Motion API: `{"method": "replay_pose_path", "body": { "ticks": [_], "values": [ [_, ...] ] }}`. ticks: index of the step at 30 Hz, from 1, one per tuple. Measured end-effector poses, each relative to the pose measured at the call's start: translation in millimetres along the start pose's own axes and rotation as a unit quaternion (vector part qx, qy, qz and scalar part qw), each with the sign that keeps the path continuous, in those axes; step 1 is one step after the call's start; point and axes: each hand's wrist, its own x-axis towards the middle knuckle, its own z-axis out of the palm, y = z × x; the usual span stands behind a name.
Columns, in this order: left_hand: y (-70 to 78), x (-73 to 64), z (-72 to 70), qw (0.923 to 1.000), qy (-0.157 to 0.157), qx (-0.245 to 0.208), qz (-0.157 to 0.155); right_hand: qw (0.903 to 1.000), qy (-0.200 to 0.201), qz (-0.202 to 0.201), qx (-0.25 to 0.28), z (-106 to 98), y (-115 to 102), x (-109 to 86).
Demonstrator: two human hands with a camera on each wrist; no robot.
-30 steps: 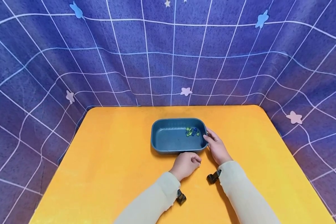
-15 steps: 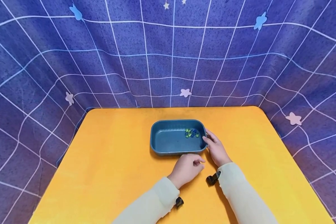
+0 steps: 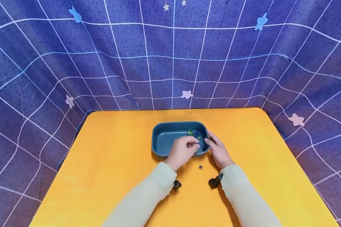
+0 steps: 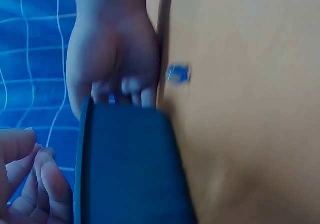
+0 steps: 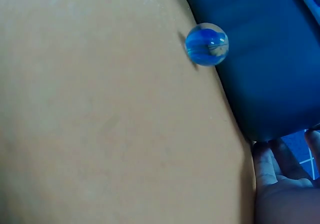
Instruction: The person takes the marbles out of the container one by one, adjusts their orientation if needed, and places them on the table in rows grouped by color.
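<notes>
A dark blue rectangular plastic tub (image 3: 162, 154) stands on the table. Blue and green-yellow glass marbles (image 3: 194, 134) lie inside, towards its right end. My right hand (image 3: 220, 152) grips that end, thumb over the rim and fingers outside. Over the tub's front wall reaches my left hand (image 3: 183, 150), fingers curled and thumb close to the index fingertip. Whether anything is between them is hidden, also in the left wrist view, where the fingers (image 4: 55, 181) hang beside the tub's rim. A single blue marble (image 3: 200, 167) rests on the table in front of the tub.
The yellow table (image 3: 108, 176) has a curtain (image 3: 170, 69) with grid lines and stars behind it and along both sides. Black wrist cameras (image 3: 215, 182) sit at both cuffs.
My left hand has risen from the table in front of the tub and moved over its inside. One blue marble on the table now shows where that hand was. My right hand stays put.
</notes>
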Motion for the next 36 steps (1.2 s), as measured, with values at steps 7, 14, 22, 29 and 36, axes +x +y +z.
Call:
{"method": "replay_pose_path", "body": {
  "ticks": [7,14,22,29,36],
  "values": [
    [-4.7,27.5,-9.1,0.9975,-0.013,0.063,-0.028,0.9997,0.003,0.017,-0.016,-2,-1,-1.4],
    [-14.1,50.5,-8.4,0.9925,-0.028,0.095,-0.071,0.9995,0.003,0.029,-0.009,-2,-1,-2.3],
    [-26.7,68.0,-4.5,0.9886,-0.022,0.062,-0.135,0.9999,-0.002,0.014,0.009,1,-1,-0.8],
    [-38.2,74.0,0.9,0.9773,-0.027,0.077,-0.196,0.9999,0.0,0.013,0.01,2,-2,-2.7],
    [-49.4,82.1,3.1,0.9703,-0.031,0.076,-0.228,0.9999,-0.001,0.012,0.006,1,-2,-1.5]
  ]
}}
